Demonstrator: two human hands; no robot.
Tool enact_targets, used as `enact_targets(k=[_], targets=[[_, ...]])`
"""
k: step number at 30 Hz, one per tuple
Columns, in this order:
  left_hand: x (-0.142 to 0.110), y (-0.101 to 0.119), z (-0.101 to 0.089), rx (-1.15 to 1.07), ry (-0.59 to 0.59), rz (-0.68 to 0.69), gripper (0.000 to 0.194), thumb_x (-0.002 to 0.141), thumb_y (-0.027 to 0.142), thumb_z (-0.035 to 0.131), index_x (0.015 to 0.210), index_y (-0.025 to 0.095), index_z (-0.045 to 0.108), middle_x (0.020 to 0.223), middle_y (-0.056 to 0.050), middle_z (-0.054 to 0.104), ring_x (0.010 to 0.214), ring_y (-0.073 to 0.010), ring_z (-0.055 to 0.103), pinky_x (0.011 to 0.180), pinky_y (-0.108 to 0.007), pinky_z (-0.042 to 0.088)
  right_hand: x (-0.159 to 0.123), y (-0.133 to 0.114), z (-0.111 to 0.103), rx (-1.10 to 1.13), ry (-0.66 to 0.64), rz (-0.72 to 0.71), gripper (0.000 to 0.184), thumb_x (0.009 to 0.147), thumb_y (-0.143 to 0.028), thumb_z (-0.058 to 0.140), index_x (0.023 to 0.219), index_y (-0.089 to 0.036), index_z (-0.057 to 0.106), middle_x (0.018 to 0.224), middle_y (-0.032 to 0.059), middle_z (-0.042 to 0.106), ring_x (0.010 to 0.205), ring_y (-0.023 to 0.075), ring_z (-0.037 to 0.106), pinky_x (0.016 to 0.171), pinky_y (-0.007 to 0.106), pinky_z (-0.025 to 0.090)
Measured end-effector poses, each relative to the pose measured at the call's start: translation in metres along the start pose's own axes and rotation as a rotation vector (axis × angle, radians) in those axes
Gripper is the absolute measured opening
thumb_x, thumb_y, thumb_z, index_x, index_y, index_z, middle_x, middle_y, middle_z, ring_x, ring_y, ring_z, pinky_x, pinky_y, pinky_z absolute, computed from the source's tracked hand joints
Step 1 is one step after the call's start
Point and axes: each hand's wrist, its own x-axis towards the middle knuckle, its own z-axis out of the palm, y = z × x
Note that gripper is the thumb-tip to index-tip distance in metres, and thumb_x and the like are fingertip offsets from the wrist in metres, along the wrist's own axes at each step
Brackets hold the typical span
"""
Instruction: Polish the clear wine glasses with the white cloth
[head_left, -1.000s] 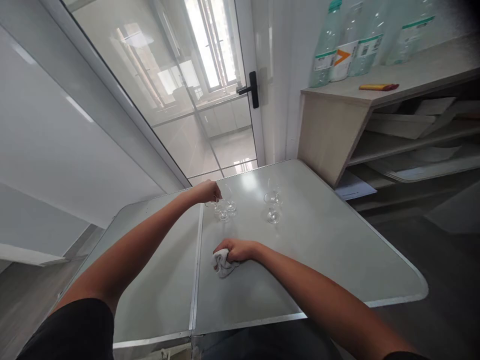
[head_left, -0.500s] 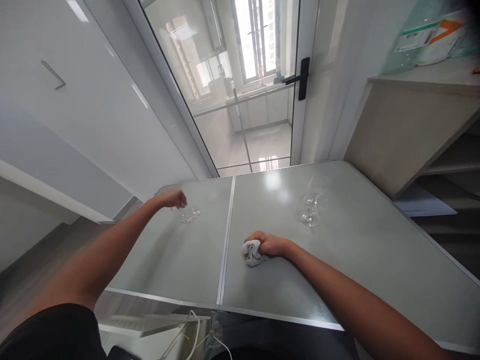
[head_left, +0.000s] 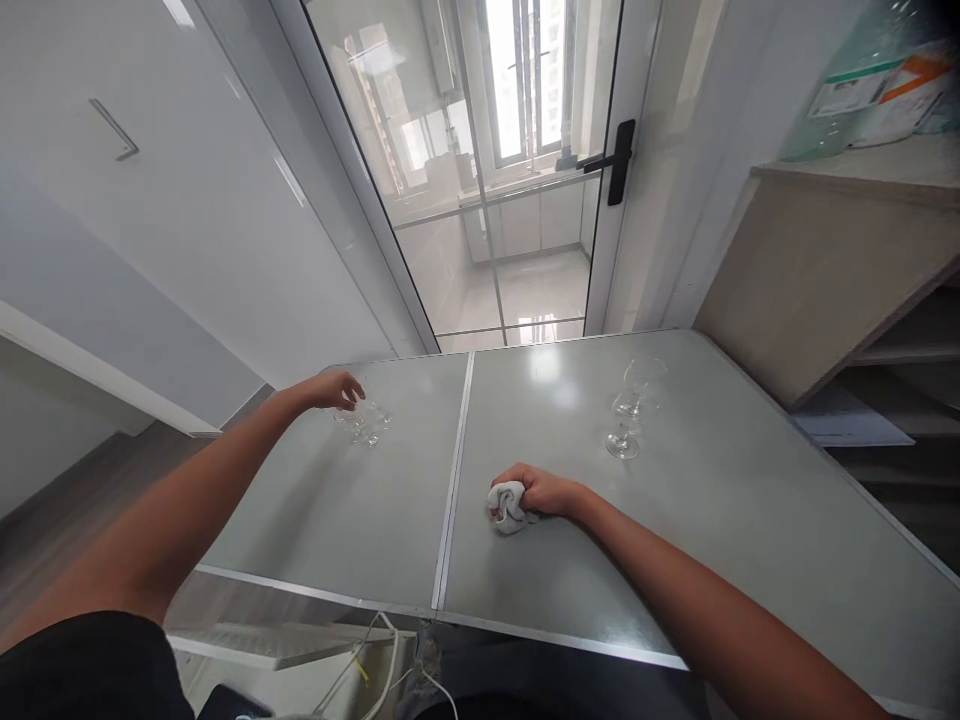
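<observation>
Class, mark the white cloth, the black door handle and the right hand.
White cloth [head_left: 507, 507]: head view, crumpled front.
Black door handle [head_left: 622, 162]: head view, upright plate.
Right hand [head_left: 546, 492]: head view, back.

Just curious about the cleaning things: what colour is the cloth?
Whitish grey; the head view shows the cloth best.

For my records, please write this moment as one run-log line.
left hand: fingers parted, at stemmed glasses; right hand: gripping white cloth; table right: more glasses

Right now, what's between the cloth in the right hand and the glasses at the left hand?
Just tabletop and the metal strip crossing it, between cloth and glasses. Shows in the head view.
</observation>
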Motion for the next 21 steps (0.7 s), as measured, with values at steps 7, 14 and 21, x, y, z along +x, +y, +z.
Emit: enact_targets(k=[7,14,21], targets=[[-0.029,0.006,-0.017,0.141,0.075,0.019,0.052,0.069,0.041,0.073,0.12,0.029,0.072,0.128,-0.005,0.071,0.102,-0.025,0.07,0.081,-0.027,0.05,0.002,0.002,-0.001,0.019,-0.011,-0.041,0.037,0.058,-0.009,0.054,0.088,-0.012,0.076,0.079,0.0018,0.072,0.073,0.0131,0.063,0.068,0.021,0.047],[-0.038,0.087,-0.029,0.072,0.79,0.257,0.034,0.086,0.055,0.06,0.107,0.03,0.072,0.138,-0.002,0.062,0.072,-0.0154,0.069,0.081,-0.034,0.054,0.004,0.002,-0.004,0.06,-0.042,0.002,0.045,0.055,-0.008,0.053,0.093,-0.01,0.076,0.085,0.0022,0.072,0.082,0.0148,0.064,0.073,0.021,0.048],[0.005,0.29,0.0,-0.175,0.492,0.857,0.042,0.093,0.057,0.055,0.111,0.023,0.072,0.142,-0.01,0.057,0.061,-0.0094,0.065,0.078,-0.035,0.058,0.003,-0.001,-0.009,0.021,-0.029,-0.026,0.044,0.059,-0.007,0.055,0.098,-0.01,0.076,0.082,0.0008,0.07,0.08,0.015,0.063,0.075,0.022,0.048]])
